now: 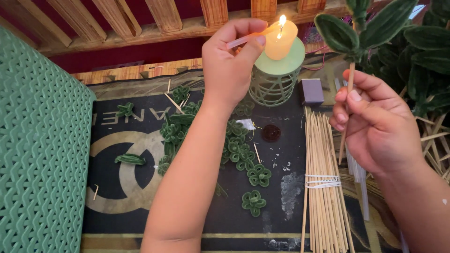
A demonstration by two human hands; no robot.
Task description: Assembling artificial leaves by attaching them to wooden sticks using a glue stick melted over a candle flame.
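Above black mat (281,220), hands: left (232,65) grips stick (246,38), right (379,126) pinches skewer (349,89).

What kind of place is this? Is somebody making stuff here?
It looks like a home craft spot, probably for making pretend plants. Green fuzzy-wire leaf shapes lie on a dark mat, a bundle of wooden skewers waits nearby, and the left hand holds a thin stick to a lit candle.

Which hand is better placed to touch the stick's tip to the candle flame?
Left. The left hand already holds the thin stick pointed at the candle; the right hand is off to the side, holding a leafy skewer.
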